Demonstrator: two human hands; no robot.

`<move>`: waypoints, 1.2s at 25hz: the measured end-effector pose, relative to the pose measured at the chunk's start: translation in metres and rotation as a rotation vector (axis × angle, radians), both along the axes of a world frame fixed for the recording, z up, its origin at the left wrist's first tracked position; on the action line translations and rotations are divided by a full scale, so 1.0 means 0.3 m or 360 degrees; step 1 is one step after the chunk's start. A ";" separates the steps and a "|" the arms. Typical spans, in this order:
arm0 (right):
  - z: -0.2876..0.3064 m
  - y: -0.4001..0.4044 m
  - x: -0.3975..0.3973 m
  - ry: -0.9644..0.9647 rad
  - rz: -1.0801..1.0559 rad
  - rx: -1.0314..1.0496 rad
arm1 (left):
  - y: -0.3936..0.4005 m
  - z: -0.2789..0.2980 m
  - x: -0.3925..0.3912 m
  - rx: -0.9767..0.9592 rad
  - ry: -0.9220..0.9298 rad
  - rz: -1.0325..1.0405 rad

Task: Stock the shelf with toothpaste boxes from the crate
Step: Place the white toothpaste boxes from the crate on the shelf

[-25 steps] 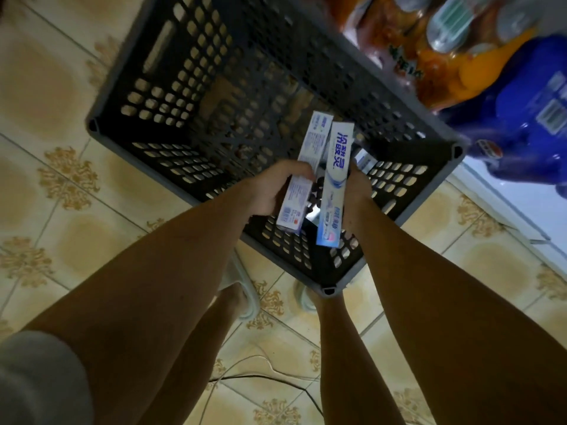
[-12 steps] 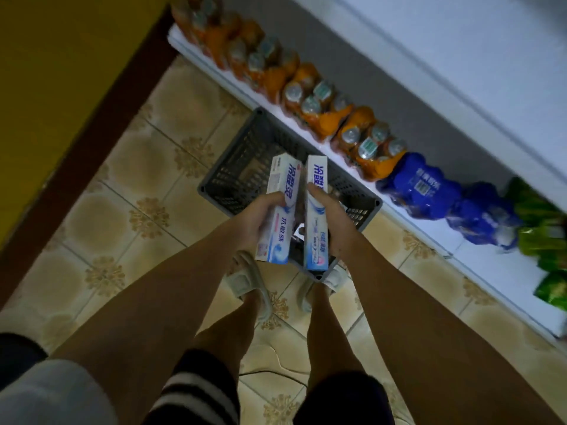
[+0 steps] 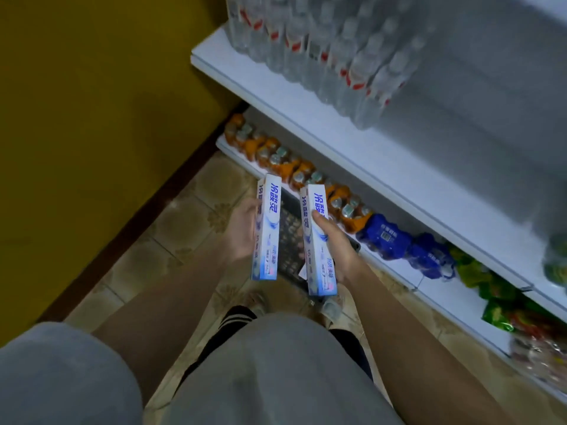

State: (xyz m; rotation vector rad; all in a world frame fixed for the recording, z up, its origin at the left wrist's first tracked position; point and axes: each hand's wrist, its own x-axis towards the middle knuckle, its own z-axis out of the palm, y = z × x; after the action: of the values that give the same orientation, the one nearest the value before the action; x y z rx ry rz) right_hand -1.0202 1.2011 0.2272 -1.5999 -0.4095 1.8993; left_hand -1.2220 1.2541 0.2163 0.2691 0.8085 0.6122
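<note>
- The white shelf [image 3: 383,167] lies bare along its front strip and to the right of the water bottles [image 3: 322,53].
- The bottles crowd the shelf's back left.
- Below the shelf, juice bottles [image 3: 276,161] and blue packs [image 3: 386,237] fill the bottom row.

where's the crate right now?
Head view, centre: the crate sits on the floor, mostly hidden behind the two toothpaste boxes, left and right, just before the bottom shelf's orange bottles.
</note>
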 end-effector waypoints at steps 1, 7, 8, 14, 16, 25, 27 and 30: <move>0.038 -0.010 -0.013 -0.0007 -0.0013 0.0006 | 0.000 0.040 -0.001 0.0007 0.0033 0.0036; 0.247 -0.011 -0.050 -0.0309 0.0168 0.0114 | 0.042 0.199 0.016 0.0180 0.0513 -0.0060; 0.293 -0.007 -0.049 -0.0359 0.0226 0.0153 | 0.057 0.236 0.025 0.0194 0.0500 -0.0013; 0.589 0.081 -0.013 -0.0655 0.0352 0.0577 | 0.168 0.498 0.136 0.0409 0.0347 0.0248; 0.685 0.112 0.017 -0.0735 0.0300 0.0699 | 0.198 0.588 0.187 0.0473 0.0224 0.0266; 1.151 0.079 0.325 -0.1110 0.0326 0.1145 | 0.305 1.106 0.366 0.1240 0.0206 -0.0048; 1.288 0.061 0.412 -0.1288 0.0442 0.1207 | 0.356 1.270 0.367 0.1490 0.0360 -0.0246; 1.476 0.038 0.503 -0.1553 0.0581 0.1328 | 0.386 1.532 0.381 0.1950 0.0824 -0.0774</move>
State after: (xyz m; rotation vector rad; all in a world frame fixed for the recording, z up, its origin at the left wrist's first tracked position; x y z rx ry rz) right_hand -0.8692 1.2126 0.6701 -1.7524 -1.7155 0.7559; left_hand -1.1077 1.3699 0.6760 1.7460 0.7212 0.5081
